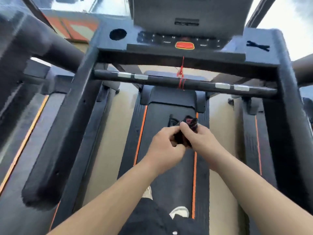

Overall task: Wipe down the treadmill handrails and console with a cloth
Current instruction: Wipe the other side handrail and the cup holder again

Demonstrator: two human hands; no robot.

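Between the 2 hands, over the belt [169, 175], sits the dark cloth [191, 122]. It is bunched up, with one end poking out beyond the fingers. The left hand [162, 146] curls its fingers round the near end. The right hand [203, 141] pinches the far end, so both are closed on the cloth and neither is free.

Nothing to be cleaned is touched now. The crossbar [169, 81], with its silver patches and a red cord [182, 72] tied round it, lies ahead of and above the hands, well apart from them. The console [259, 39] is beyond that, higher up, with its red button [184, 45] in the middle. The left handrail [55, 150] runs well off to the left of the left hand, and the right handrail [291, 133] well off to the right of the right hand.

By my judgement the cloth is being gathered or refolded rather than used. The surfaces are too blurred to show whether any has been wiped. Judging from that, all 3 parts are left to do.
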